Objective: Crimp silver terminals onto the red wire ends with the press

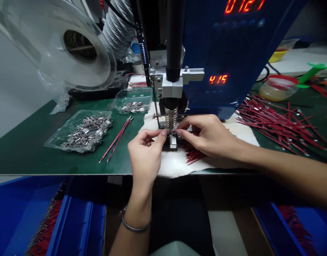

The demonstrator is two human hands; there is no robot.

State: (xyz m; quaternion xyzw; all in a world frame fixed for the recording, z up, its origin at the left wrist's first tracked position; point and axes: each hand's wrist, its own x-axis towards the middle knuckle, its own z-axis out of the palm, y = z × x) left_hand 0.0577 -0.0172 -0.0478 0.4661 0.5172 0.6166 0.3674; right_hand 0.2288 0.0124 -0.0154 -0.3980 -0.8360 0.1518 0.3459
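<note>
My left hand point(146, 154) is closed in a pinch at the left side of a small metal fixture point(173, 141); whatever lies between its fingertips is too small to make out. Opposite it, my right hand point(208, 137) also pinches something at the fixture's right side, hidden by the fingers. Directly above the fingertips is the spring-wrapped tip point(171, 117) of a blue soldering machine point(219, 46) with red number displays. Under my right hand, a bunch of red and black wires point(194, 155) lies on a white cloth point(170, 169).
Clear trays of small metal parts point(85, 131) point(135, 106) stand left, beside a few wires point(116, 138). A large reel point(99, 74) hangs upper left. Right lie a wire pile point(280, 124) and a red-rimmed container point(277, 89). Blue bins point(78, 220) sit below the table edge.
</note>
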